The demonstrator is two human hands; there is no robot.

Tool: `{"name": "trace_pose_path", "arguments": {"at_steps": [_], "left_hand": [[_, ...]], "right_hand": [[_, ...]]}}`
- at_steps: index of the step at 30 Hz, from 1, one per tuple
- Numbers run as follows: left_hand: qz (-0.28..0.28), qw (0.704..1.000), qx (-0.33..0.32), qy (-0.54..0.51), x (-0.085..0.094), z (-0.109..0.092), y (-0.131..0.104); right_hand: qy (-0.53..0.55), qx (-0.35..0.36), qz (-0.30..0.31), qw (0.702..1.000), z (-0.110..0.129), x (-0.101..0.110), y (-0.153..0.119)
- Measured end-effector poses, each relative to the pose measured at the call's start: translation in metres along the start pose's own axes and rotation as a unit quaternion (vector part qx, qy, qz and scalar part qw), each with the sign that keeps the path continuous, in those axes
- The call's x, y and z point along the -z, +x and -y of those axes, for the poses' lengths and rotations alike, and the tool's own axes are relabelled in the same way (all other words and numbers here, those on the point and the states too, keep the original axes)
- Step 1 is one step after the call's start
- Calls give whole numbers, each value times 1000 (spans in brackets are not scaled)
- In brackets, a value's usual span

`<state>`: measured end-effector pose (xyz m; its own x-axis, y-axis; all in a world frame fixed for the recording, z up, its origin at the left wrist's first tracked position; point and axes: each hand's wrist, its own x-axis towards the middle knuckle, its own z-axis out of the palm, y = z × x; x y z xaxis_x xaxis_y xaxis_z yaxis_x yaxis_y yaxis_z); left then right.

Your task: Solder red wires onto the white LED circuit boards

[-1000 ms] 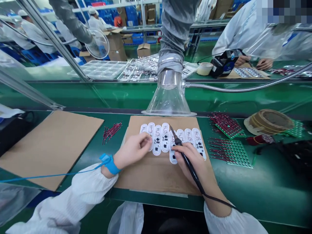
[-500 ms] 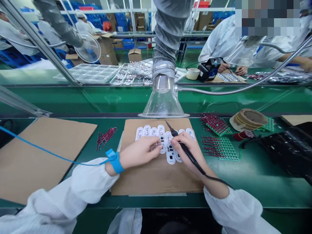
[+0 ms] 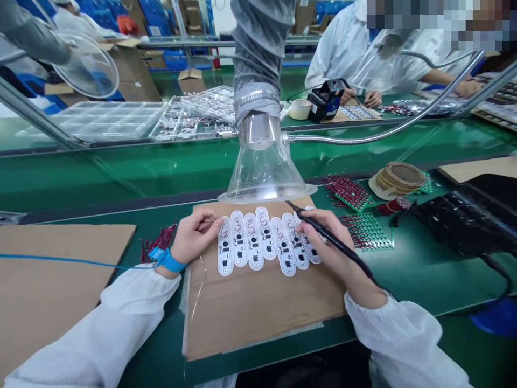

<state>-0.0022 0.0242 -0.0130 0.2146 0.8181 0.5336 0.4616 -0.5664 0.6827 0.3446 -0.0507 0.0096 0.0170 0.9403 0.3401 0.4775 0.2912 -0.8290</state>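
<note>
A row of white oval circuit boards [image 3: 254, 241] with short red wires lies on a cardboard sheet [image 3: 250, 318]. My left hand [image 3: 196, 233], with a blue wrist strap [image 3: 168, 260], is at the row's left end, its thumb and forefinger nearly together beside the first board. A thin, shiny strand [image 3: 198, 288] hangs below that hand. My right hand [image 3: 329, 237] is closed around a black soldering iron [image 3: 337, 245] over the right-end boards. The iron's tip points up and left, beneath the rim of a clear fume funnel [image 3: 264, 167].
Red wire bundles [image 3: 159, 241] lie left of the cardboard. Green boards with red wires [image 3: 369, 231], a tape roll [image 3: 398, 180] and a black device [image 3: 472, 221] are on the right. Across the divider, a person's hands [image 3: 371, 99] work near similar boards.
My left hand has moved left, from the middle of the row to its left end, uncovering the boards. My right hand has shifted slightly right with the iron. The camera view has turned.
</note>
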Motion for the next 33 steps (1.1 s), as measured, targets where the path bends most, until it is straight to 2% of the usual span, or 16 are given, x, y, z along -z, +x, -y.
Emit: {"name": "trace_pose_path", "arguments": {"at_steps": [3, 10, 13, 17, 25, 33], "left_hand": [[-20, 1000, -1, -2, 1, 1, -4], [-23, 999, -13, -33, 4, 8, -6], [-22, 999, -9, -30, 5, 10, -7], [-14, 999, -11, -26, 5, 6, -5], [-5, 1000, -9, -28, 5, 4, -4], [10, 1000, -4, -12, 4, 1, -4]], "right_hand": [[48, -22, -31, 998, -6, 1, -5], [86, -10, -98, 991, -6, 3, -4], [77, 2, -60, 995, -8, 5, -6], [5, 28, -13, 1000, -11, 6, -9], [-54, 66, 11, 996, -2, 3, -1], [-57, 63, 18, 996, 0, 4, 0]]}}
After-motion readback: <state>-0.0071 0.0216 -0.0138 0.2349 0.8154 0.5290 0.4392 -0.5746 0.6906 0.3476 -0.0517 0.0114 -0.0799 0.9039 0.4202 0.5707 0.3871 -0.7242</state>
